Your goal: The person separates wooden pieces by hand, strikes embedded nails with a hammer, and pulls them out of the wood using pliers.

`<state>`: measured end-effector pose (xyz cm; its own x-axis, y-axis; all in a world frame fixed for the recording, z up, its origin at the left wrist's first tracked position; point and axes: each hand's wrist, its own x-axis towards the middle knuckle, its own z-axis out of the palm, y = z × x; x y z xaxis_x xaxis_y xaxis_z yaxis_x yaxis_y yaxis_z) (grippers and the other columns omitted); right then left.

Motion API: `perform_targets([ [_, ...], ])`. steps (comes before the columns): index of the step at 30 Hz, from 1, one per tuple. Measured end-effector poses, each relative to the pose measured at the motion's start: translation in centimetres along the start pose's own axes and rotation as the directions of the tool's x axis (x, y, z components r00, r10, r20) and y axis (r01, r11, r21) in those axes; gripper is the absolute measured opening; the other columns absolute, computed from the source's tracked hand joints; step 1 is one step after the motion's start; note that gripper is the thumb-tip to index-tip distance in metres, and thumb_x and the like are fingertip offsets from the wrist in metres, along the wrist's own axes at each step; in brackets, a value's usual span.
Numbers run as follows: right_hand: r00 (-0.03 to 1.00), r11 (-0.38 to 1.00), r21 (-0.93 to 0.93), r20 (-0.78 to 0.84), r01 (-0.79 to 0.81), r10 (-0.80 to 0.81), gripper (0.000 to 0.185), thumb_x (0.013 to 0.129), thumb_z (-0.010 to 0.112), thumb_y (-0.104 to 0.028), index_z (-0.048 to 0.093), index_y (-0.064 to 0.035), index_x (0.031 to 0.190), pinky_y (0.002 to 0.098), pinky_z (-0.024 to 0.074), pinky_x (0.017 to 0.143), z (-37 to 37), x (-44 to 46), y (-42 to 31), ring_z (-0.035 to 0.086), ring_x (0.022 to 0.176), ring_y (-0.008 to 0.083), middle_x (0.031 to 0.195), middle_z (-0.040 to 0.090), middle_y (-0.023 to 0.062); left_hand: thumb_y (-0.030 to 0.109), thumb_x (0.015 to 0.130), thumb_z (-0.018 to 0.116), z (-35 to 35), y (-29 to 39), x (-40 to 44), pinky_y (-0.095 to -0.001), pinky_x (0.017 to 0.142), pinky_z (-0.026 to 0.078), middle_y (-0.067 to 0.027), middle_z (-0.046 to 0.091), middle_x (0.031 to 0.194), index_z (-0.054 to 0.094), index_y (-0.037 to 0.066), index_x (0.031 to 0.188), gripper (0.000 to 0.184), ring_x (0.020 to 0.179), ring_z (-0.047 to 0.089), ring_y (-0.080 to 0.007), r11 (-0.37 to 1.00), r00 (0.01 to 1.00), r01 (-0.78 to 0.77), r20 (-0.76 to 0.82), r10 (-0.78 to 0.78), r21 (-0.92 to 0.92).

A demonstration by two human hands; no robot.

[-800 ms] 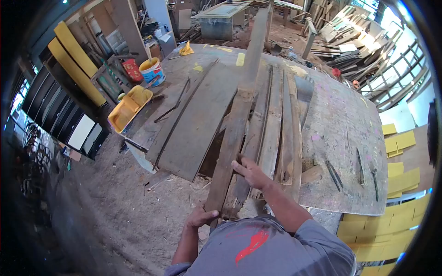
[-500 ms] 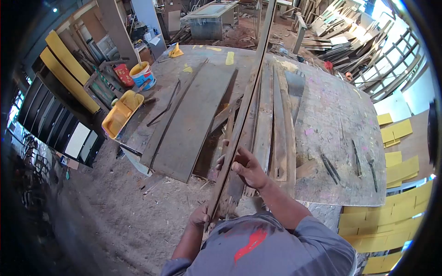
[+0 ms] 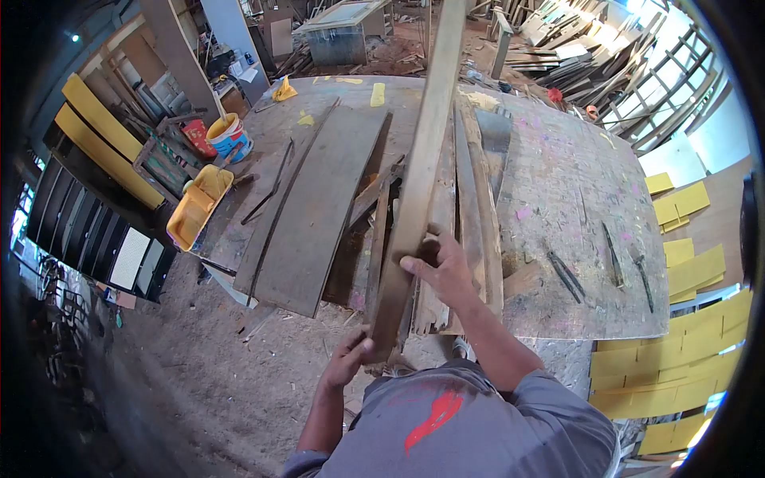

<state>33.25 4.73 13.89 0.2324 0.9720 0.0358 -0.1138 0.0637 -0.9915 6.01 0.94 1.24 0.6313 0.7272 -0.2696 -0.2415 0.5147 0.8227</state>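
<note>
A long wooden plank (image 3: pixel 421 171) slants up and away from my body, its broad face turned toward me. My left hand (image 3: pixel 349 357) grips the near end at its left edge. Further up, my right hand (image 3: pixel 445 267) holds the right edge, thumb on the face and fingers behind, partly hidden. Beneath the plank, several old boards (image 3: pixel 478 191) lie side by side on the worktable. To their left rests a wide flat board (image 3: pixel 331 211).
The paint-stained worktable (image 3: pixel 574 183) carries pliers-like tools (image 3: pixel 566 277) and a chisel-like tool (image 3: pixel 612 255) at right. At left are a yellow paint tray (image 3: pixel 199 209) and a paint bucket (image 3: pixel 229 137). Yellow panels (image 3: pixel 677 342) stand at right, scrap wood (image 3: pixel 558 48) behind.
The plank has turned from its narrow edge to its broad face. Its upper end has shifted left, and my right hand has moved slightly right. The camera view has shifted a little.
</note>
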Motion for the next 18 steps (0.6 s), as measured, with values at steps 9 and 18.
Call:
perform_targets([
  [9, 0.993, 0.981, -0.187, -0.091, 0.053, -0.071, 0.034, 0.092, 0.078, -0.003, 0.053, -0.0021, 0.115, 0.028, 0.0536, 0.079, 0.7, -0.6, 0.0, 0.066, 0.089, 0.0105, 0.098, 0.07, 0.0049, 0.037, 0.111, 0.054, -0.7, -1.5, -1.1, -0.0251, 0.068, 0.048, 0.0029, 0.065, 0.089, 0.068, 0.004, 0.109, 0.036, 0.077, 0.059, -0.0061, 0.989, 0.997, 0.068, 0.018, -0.071, 0.129],
  [18, 0.923, 0.965, -0.255, -0.353, 0.062, -0.153, 0.031, 0.099, 0.07, -0.018, 0.064, 0.0034, 0.121, 0.034, 0.0503, 0.092, -1.7, 1.3, 8.3, 0.065, 0.102, 0.0196, 0.108, 0.071, 0.0126, 0.026, 0.106, 0.065, 1.9, -0.5, 0.8, -0.0254, 0.08, 0.052, -0.0007, 0.071, 0.099, 0.07, 0.001, 0.121, 0.03, 0.09, 0.064, -0.0079, 0.932, 0.986, 0.078, -0.169, -0.018, 0.355],
])
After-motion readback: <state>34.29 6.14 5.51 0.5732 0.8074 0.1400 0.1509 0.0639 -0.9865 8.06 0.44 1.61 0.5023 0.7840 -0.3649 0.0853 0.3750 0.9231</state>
